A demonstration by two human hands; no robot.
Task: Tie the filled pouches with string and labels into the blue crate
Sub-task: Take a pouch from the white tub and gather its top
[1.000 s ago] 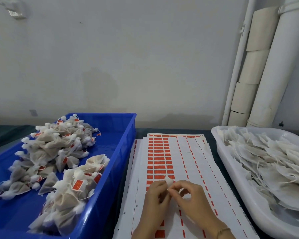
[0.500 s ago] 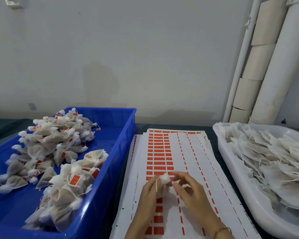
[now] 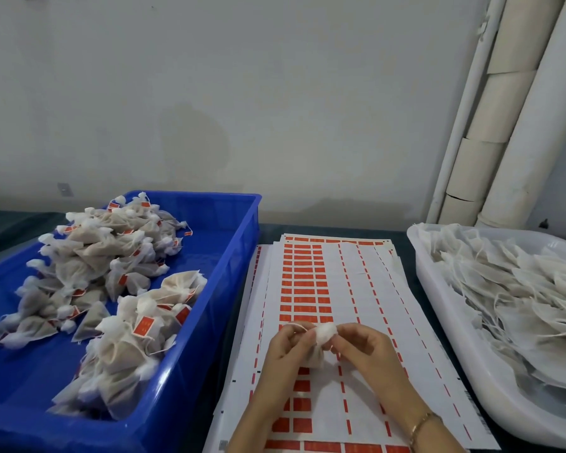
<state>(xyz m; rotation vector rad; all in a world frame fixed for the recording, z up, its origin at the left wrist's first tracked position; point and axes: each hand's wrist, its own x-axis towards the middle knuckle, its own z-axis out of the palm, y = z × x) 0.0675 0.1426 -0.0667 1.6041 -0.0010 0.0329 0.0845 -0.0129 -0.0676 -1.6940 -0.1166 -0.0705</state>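
- Both hands meet over the label sheets (image 3: 335, 279), fingers curled in on one small filled pouch (image 3: 326, 333) held between them, just above the paper.
- The left hand (image 3: 290, 349) pinches the pouch from its left side, thumb and forefinger closed at the neck. A thin loop of string (image 3: 299, 326) arches over those fingertips. It seems to run to the neck of the pouch, though the view is too soft to be sure.
- The right hand (image 3: 368, 353) grips the gathered white top of the pouch from the right, fingertips pressed together on it. A gold bracelet (image 3: 422, 422) sits on that wrist.
- The body of the pouch hangs below the fingers, between the two palms.
- The sheets lie in a fanned stack on the dark table, with rows of red labels down the left part and narrow red dashes in columns to the right.
- The blue crate (image 3: 190, 371) stands just left of the sheets. Tied pouches (image 3: 108, 259) with red tags are heaped inside it in two piles, one at the back left and one against the near right wall.
- A white tub (image 3: 438, 325) stands to the right of the sheets, full of flat untied pouches (image 3: 520, 289) with loose strings.
- Pale pipes (image 3: 533, 132) and cardboard tubes lean in the corner behind the tub, against a grey wall.
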